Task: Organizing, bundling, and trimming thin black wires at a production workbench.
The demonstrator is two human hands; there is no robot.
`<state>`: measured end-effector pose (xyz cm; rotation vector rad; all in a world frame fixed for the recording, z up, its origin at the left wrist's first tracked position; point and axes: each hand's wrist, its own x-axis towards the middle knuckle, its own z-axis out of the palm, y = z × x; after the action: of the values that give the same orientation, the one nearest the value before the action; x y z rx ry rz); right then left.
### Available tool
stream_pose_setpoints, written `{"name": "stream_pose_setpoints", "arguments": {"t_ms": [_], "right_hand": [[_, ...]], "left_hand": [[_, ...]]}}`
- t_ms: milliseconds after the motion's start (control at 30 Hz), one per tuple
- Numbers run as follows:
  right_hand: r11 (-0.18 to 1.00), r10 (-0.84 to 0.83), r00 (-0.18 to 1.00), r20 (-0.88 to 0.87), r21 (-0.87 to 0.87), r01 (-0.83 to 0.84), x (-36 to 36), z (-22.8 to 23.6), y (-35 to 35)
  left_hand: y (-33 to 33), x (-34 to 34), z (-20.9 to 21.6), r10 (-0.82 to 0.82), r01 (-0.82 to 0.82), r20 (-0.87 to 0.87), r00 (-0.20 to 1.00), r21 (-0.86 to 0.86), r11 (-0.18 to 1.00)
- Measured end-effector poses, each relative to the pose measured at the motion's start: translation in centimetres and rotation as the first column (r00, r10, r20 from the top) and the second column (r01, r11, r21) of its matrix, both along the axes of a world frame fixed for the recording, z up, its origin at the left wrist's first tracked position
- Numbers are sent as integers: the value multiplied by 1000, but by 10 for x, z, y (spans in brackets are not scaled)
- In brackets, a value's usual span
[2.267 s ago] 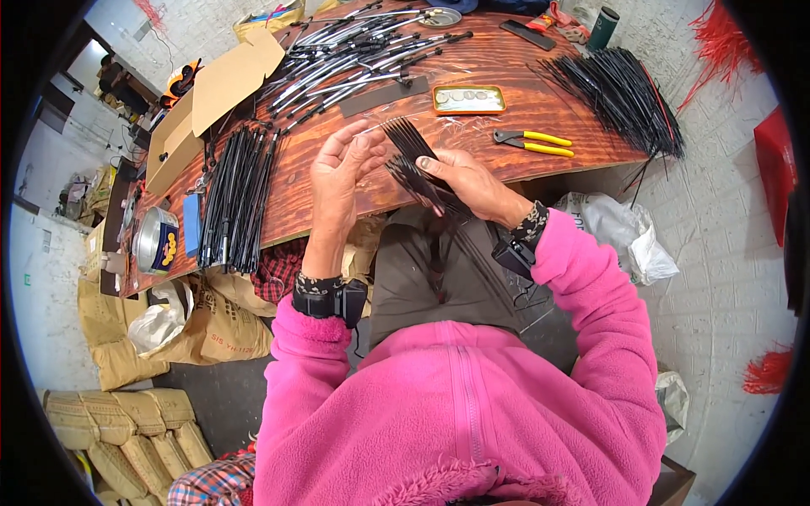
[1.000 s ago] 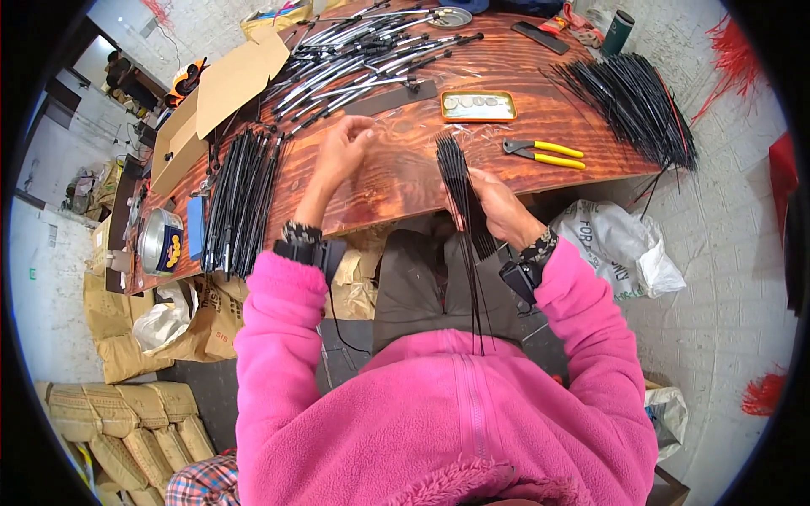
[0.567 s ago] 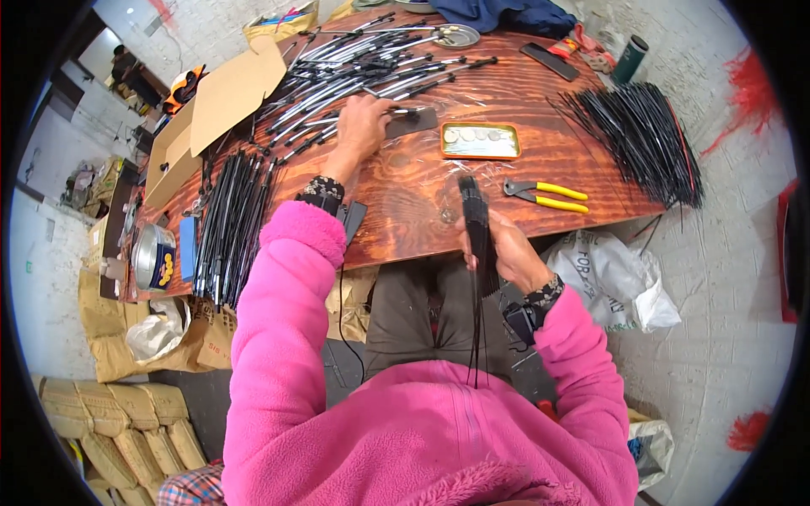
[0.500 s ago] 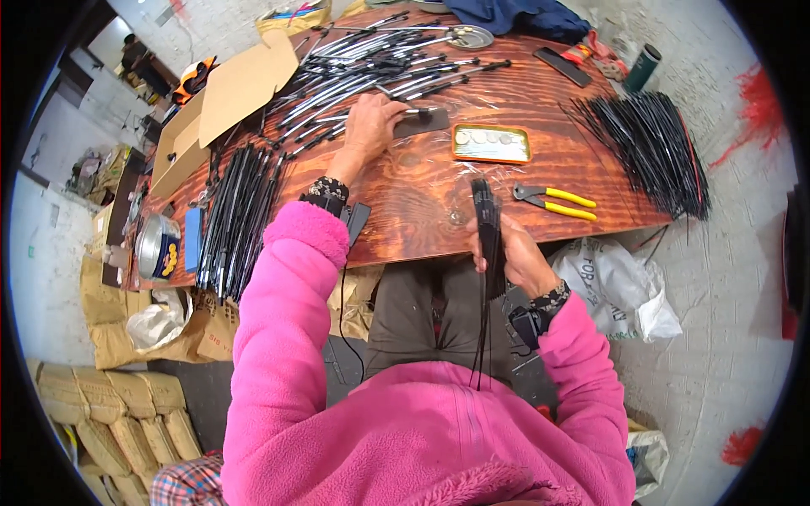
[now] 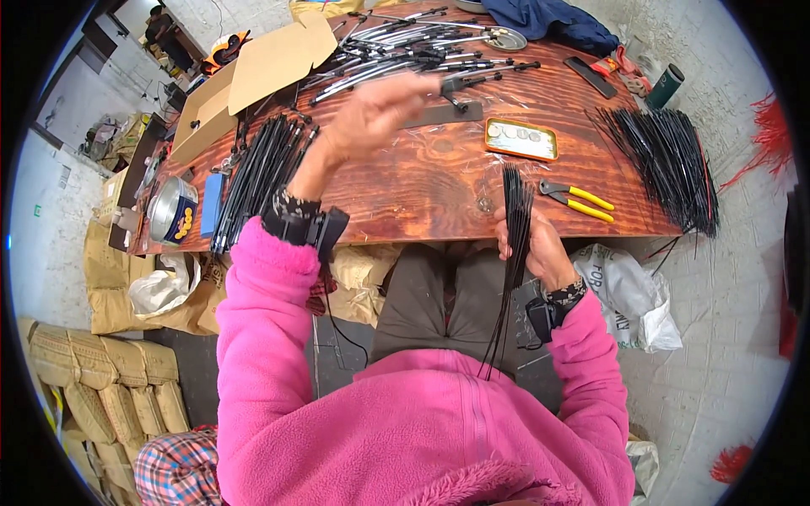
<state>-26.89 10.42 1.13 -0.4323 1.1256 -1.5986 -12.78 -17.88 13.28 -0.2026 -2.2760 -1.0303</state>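
Reddish-brown polished wooden surface fills the far half of the view, above a grey block floor and tan sacks at the near left. At its far left lies a flattened brown cardboard box; beside that, a spread of long black-and-silver metal rods. At the right edge sits a loose heap of thin black strips, and at the left a second dark pile.

Near the middle rest a flat yellow-rimmed tin tray and yellow-handled pliers. The right hand, at the near edge of the surface, has its fingers closed round an upright bundle of thin black strips, whose tails hang down over the lap. The left hand is raised over the far middle of the surface; whether its fingers grip anything I cannot tell, since motion blurs them.

With only one hand round it, the bundle could splay or shed strips to the floor, judging by the loose tails. The sweeping left arm might also knock the rods out of order.

The tray's contents are too small to make out, and the pink fleece hides the bundle's lower ends.
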Motion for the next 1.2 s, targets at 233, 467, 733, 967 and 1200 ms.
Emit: {"name": "stream_pose_setpoints", "arguments": {"t_ms": [233,467,733,967,1200], "right_hand": [[999,-34,997,-66,3,34,-6,8,16],[999,-27,999,-42,-28,26,-1,14,28],[999,22,998,-60,-30,-24,15,18,19],[998,41,998,-40,-47,-43,23,26,18],[985,106,993,-59,-128,-113,30,32,7]], "left_hand": [[60,33,-73,-128,288,418,899,-345,893],[8,47,-104,411,-396,50,910,-192,898],[-79,82,-150,930,-901,216,297,-259,348],[-70,55,-134,815,-843,454,359,-216,492],[-26,69,-92,308,-338,191,932,765,549]]}}
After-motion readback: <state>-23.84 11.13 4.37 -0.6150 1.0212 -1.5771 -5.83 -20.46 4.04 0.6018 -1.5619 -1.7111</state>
